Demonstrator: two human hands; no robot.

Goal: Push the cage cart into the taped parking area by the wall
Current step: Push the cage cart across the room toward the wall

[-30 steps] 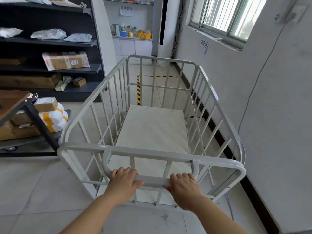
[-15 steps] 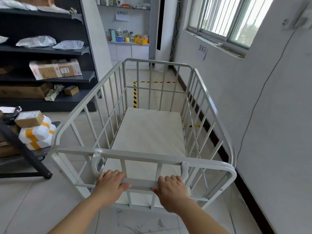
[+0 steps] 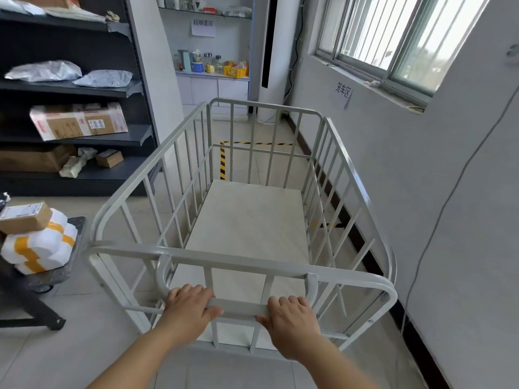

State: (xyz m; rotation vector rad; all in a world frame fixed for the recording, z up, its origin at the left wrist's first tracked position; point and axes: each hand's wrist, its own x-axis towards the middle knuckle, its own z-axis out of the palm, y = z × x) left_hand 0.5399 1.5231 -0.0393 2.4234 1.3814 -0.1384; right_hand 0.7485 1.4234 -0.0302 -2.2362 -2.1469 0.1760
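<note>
Bright daylight from the window (image 3: 398, 40), edges wide-angle bent.

The cage cart (image 3: 247, 220) is a pale grey metal frame with vertical-bar sides, an open top and an empty flat deck. It stands upright, parallel to the right wall. The taped parking area (image 3: 223, 158), marked by yellow-black striped floor tape, lies just beyond its far end.
</note>
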